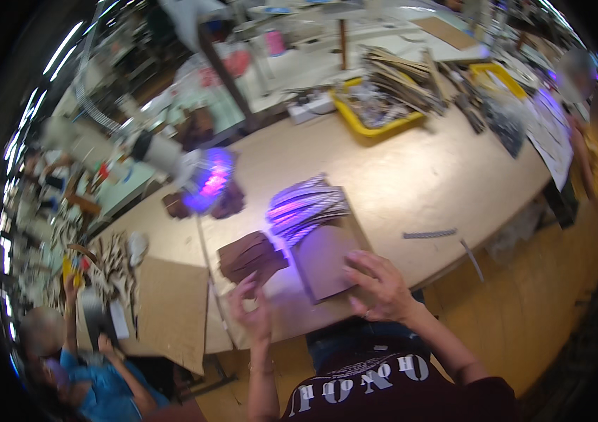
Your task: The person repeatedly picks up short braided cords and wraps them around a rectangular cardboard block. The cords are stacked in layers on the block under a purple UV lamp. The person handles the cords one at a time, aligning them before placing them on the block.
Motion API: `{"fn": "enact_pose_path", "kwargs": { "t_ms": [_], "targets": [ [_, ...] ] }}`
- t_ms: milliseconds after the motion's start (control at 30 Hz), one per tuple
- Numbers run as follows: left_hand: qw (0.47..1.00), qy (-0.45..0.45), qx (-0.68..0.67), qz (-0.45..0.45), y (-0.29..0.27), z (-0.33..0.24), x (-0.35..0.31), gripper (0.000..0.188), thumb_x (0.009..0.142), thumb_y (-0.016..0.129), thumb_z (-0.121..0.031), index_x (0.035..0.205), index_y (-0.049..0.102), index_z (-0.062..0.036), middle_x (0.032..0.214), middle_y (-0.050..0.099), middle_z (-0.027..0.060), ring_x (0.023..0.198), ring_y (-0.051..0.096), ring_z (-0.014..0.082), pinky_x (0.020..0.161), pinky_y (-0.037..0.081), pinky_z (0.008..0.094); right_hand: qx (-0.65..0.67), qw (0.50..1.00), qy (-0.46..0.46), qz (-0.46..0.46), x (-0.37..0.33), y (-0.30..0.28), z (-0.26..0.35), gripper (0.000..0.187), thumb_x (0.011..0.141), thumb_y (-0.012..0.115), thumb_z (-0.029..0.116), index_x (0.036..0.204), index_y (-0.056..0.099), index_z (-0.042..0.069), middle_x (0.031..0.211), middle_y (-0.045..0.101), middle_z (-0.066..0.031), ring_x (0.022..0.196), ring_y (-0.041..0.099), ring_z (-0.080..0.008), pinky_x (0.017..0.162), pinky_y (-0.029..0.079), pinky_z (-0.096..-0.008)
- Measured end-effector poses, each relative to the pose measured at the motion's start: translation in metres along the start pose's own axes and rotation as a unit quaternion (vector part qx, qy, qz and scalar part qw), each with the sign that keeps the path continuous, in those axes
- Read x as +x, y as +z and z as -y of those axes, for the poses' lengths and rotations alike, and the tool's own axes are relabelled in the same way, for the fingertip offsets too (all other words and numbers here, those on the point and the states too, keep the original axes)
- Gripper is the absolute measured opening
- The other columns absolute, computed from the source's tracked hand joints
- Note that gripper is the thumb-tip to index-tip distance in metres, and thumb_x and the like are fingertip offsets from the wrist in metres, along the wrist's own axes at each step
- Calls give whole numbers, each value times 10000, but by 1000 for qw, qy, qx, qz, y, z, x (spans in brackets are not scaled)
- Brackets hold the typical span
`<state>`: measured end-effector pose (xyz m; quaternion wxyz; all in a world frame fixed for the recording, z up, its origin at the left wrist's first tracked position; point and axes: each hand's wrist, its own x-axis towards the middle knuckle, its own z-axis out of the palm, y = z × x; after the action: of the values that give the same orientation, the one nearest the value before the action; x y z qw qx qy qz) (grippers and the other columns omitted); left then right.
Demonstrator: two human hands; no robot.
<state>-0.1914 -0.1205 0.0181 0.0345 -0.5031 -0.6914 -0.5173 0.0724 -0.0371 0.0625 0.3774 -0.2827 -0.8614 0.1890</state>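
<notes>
A flat brown board (323, 260) lies on the table in front of me. Across its far end rests a pile of striped, curved strips (306, 209), lit purple in places. Left of the board sits a small stack of dark brown cut pieces (251, 257). My left hand (252, 313) is raised just nearer than that stack, its fingers curled but apart and nothing visible between them. Over the board's right edge hovers my right hand (381, 285), fingers spread, with no held thing showing; whether it touches the board I cannot tell. Both hands are slightly blurred.
A lamp (207, 179) glows purple above more brown pieces. At the back stands a yellow tray (376, 130) heaped with strips. A grey ruler-like strip (429, 233) lies right. Cardboard (172, 306) lies left, near a person in blue (112, 387). Another person stands far right.
</notes>
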Motion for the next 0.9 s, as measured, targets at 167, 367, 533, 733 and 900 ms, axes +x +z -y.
{"fn": "enact_pose_path", "kwargs": {
  "t_ms": [167,367,533,733,900],
  "targets": [
    [923,-222,-251,188,-23,-72,10,301,828,688,65,1104,587,4,898,685,126,705,609,93,623,493,211,247,958,144,9,16,-14,35,535,815,747,122,1305,551,34,1218,594,-151,1067,612,-258,899,505,-349],
    [883,-164,-261,354,12,-116,39,412,834,717,23,1210,550,7,789,690,62,726,634,100,663,499,232,497,801,333,17,29,-9,26,277,909,681,87,1155,614,-22,914,670,-51,855,645,-119,802,531,-276],
    [889,-119,-202,393,28,-104,50,396,846,732,-37,1212,580,-42,825,649,41,710,584,80,639,475,225,564,729,378,-87,28,3,3,178,907,665,40,1068,603,-6,891,644,-18,805,635,-86,737,530,-220],
    [932,-169,-146,285,37,-69,49,284,868,722,-49,1125,608,-9,830,601,-19,726,544,48,644,440,179,341,859,323,-202,31,24,-14,259,898,685,84,1116,557,25,855,632,-16,760,590,-61,672,480,-214],
    [913,-270,-193,238,40,-56,33,220,891,694,-59,1073,608,31,857,637,34,714,556,76,649,455,213,326,855,362,-177,26,35,-20,299,893,687,89,1145,538,28,840,629,-15,753,574,-58,670,466,-214]
  ]
}}
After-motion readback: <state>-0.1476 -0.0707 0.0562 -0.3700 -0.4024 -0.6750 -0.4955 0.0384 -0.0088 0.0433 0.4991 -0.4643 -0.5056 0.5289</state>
